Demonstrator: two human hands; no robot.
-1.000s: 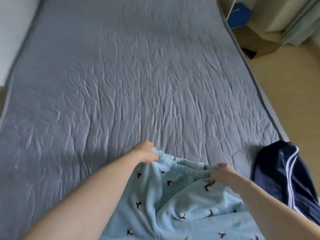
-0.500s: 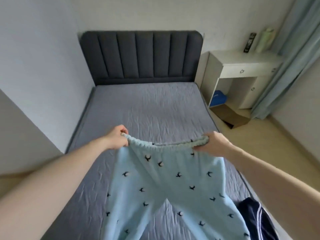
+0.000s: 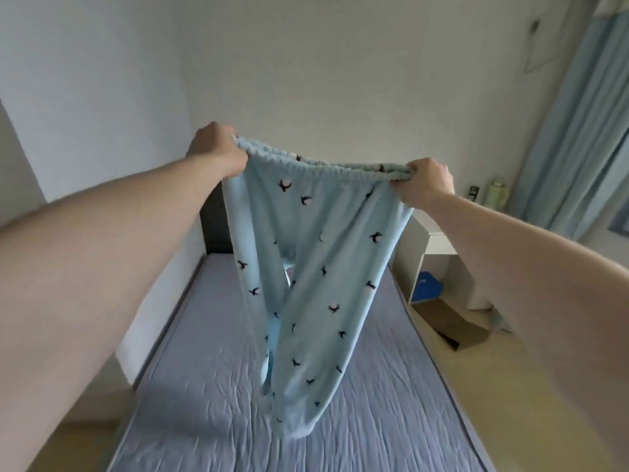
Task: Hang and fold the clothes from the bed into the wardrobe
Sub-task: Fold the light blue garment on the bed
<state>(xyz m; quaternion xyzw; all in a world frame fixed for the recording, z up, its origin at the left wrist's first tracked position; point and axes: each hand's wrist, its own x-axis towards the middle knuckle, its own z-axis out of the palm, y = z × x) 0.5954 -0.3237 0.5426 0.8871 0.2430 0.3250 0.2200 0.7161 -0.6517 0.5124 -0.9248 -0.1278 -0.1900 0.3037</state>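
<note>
A pair of light blue fleece trousers [image 3: 316, 253] with small dark bird prints hangs in the air above the bed [image 3: 211, 403]. My left hand [image 3: 218, 149] grips the left end of the elastic waistband. My right hand [image 3: 425, 180] grips the right end, and the waistband is stretched wide between them. Both legs dangle straight down, their cuffs just above the grey-blue quilted cover. The wardrobe is out of sight.
A dark padded headboard [image 3: 214, 226] shows behind the trousers. A white bedside desk [image 3: 425, 243] stands to the right of the bed, with a blue item [image 3: 427, 286] inside and a brown cardboard box [image 3: 452, 321] on the floor. Blue curtains [image 3: 578, 137] hang at right.
Both hands have raised the trousers from the bed to chest height and spread the waistband. The view has tilted up, and the dark navy garment at the bed's right edge has dropped out of sight.
</note>
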